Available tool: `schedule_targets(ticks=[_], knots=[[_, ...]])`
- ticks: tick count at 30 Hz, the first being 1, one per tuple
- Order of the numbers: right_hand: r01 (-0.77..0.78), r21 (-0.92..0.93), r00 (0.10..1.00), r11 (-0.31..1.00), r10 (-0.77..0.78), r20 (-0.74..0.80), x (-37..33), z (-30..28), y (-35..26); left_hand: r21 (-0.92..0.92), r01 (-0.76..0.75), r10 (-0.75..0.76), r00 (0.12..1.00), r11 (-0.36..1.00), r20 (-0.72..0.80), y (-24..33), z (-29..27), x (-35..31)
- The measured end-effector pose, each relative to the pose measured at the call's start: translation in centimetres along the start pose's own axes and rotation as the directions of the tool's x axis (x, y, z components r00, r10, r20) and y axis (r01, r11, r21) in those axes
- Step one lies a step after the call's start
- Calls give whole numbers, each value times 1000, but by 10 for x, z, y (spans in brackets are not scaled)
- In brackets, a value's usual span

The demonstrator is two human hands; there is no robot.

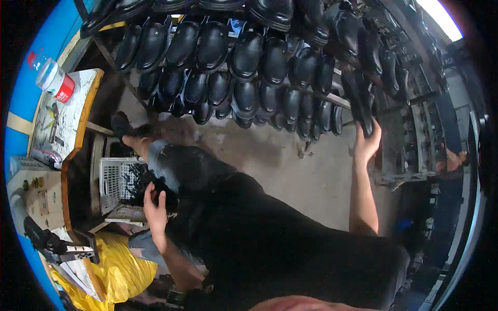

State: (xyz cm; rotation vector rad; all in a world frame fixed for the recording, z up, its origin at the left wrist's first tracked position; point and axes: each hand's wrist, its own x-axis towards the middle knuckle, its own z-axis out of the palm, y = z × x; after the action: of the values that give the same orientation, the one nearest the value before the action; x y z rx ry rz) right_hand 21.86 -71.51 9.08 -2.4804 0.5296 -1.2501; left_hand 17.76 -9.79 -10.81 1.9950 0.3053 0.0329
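Two bare hands, one clamped on a black shoe below crowded rows

Bare grey floor (311, 166) opens across the middle of the frame, dulled by darker stains. Above it, a metal rack (340, 102) carries tier upon tier of glossy black shoes (246, 54), reaching from the upper left to the upper right. A bright strip lamp (441, 18) shines in the upper right corner, and a blue wall (18, 103) curves along the left rim. Beside that wall stands a table (65, 124) with a scuffed, marked top and a yellowish edge. Below it sit a white plastic crate (110, 181) of dark pieces and, at lower left, a crumpled yellow bag (127, 267).

Right of centre, the right forearm rises nearly upright; the right hand (367, 141) is closed around the lower end of a black shoe (358, 98), which tilts at the rack's near edge. The left forearm slants up from the lower edge, and the left hand (154, 205) is raised beside the crate, thumb and fingers apart.

At upper left, a clear bottle (49, 75) on the table wears a red label (65, 89) with pale characters.
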Motion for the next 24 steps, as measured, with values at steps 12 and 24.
schedule_targets(ticks=[12, 24], knots=[[350, -584, 936, 732, -247, 251, 60, 103, 145, -72, 73, -74, 997, 995, -17, 12, 9, -26], [407, -730, 879, 549, -19, 476, 42, 33, 136, -78, -59, 58, 998, 995, -20, 52, 9, 4]])
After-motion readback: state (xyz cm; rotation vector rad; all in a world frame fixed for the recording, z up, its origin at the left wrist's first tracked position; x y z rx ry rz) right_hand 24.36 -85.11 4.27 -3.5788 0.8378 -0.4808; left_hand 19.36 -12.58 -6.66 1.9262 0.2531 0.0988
